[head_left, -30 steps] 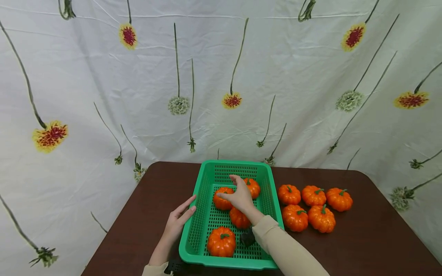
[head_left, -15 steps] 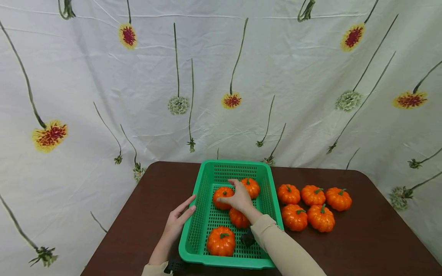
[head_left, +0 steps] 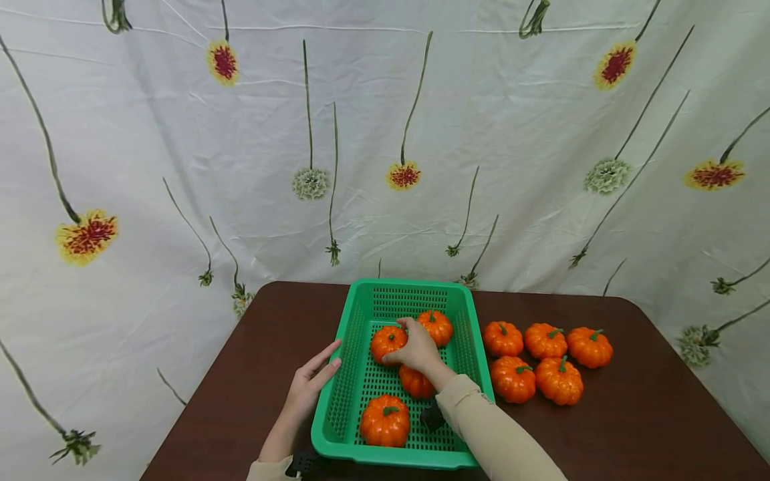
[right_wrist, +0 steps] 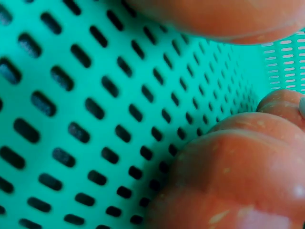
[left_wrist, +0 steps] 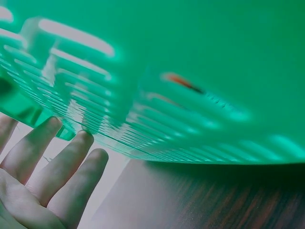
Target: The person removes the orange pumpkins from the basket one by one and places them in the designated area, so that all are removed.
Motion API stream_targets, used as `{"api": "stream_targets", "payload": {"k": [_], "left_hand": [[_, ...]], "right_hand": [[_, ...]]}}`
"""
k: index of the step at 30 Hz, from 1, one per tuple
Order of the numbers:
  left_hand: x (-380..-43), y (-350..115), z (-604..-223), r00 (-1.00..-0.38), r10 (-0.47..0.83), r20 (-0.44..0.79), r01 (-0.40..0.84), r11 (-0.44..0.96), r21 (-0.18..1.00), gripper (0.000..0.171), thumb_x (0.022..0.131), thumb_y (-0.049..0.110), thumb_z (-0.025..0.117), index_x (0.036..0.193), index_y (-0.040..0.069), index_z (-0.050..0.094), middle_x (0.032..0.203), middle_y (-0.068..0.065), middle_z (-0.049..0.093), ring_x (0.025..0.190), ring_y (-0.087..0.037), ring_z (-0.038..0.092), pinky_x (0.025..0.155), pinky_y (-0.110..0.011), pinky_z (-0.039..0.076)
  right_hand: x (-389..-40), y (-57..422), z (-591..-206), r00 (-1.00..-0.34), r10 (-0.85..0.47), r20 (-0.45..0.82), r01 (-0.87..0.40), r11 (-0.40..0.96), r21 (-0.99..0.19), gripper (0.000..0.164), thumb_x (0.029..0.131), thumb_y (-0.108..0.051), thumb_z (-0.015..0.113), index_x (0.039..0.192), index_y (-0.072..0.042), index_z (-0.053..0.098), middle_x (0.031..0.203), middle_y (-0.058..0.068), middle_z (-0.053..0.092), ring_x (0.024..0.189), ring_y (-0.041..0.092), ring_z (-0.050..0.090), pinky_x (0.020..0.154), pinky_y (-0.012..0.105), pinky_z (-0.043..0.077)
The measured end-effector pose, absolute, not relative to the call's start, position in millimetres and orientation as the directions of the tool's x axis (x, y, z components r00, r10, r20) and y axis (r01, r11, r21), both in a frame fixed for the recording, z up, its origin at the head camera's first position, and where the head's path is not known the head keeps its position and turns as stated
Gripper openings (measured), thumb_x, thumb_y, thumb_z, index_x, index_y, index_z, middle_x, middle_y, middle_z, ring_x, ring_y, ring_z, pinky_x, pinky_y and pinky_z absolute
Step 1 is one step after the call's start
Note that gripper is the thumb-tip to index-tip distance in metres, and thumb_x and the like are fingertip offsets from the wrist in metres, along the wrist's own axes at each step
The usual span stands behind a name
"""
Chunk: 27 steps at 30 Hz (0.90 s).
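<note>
In the head view a green plastic basket [head_left: 394,457] holds several small orange pumpkins. My right hand [head_left: 420,351] reaches inside, its thumb and fingers curved round the right side of a pumpkin [head_left: 385,342] near the basket's middle. A fingertip [right_wrist: 302,106] overlaps a far pumpkin [right_wrist: 279,99] in the right wrist view. Close behind the hand sits another pumpkin [head_left: 436,327]; one [head_left: 415,382] lies under the wrist, and one [head_left: 386,422] stands near the front wall. My left hand [head_left: 308,391] is at the basket's left side, fingers extended, fingertips right at the wall.
Several more pumpkins [head_left: 559,381] stand in two rows on the dark brown table [head_left: 631,427], right of the basket. A white cloth [head_left: 271,167] with printed flowers hangs behind the table. The right wrist's black camera [head_left: 432,415] is inside the basket.
My right hand has lowered, its thumb coming down to the front of the middle pumpkin. The pumpkin behind it has shifted slightly left. My left hand has stayed at the basket's side.
</note>
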<state>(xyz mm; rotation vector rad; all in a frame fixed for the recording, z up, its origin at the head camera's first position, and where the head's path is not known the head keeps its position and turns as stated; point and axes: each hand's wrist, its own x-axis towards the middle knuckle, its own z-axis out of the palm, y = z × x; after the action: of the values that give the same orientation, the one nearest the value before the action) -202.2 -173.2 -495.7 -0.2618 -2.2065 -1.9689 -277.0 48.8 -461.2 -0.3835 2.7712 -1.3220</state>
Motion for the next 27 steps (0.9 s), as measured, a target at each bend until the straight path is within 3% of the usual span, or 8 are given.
{"api": "stream_targets", "payload": {"k": [18, 27], "left_hand": [[-202.6, -174.0, -496.8, -0.97, 0.019, 0.241, 0.242, 0.094, 0.966, 0.043, 0.095, 0.015, 0.056, 0.137, 0.008, 0.05, 0.141, -0.008, 0.046, 0.119, 0.002, 0.045, 0.091, -0.021, 0.041], [-201.8, -174.0, -495.2, -0.975, 0.026, 0.222, 0.224, 0.091, 0.97, 0.043, 0.095, 0.015, 0.056, 0.138, 0.01, 0.05, 0.141, -0.006, 0.045, 0.12, 0.003, 0.043, 0.092, -0.021, 0.041]], "right_hand": [[-273.5, 50.3, -442.8, -0.98, -0.174, 0.102, -0.183, 0.559, -0.809, 0.071, 0.072, -0.018, 0.082, 0.133, -0.005, 0.048, 0.131, 0.015, 0.047, 0.11, 0.033, 0.051, 0.088, 0.048, 0.045], [-268.3, 55.0, -422.7, -0.985, -0.12, 0.12, -0.16, 0.422, -0.892, 0.068, 0.072, -0.014, 0.081, 0.132, -0.007, 0.049, 0.133, 0.016, 0.043, 0.107, 0.033, 0.05, 0.084, 0.049, 0.046]]}}
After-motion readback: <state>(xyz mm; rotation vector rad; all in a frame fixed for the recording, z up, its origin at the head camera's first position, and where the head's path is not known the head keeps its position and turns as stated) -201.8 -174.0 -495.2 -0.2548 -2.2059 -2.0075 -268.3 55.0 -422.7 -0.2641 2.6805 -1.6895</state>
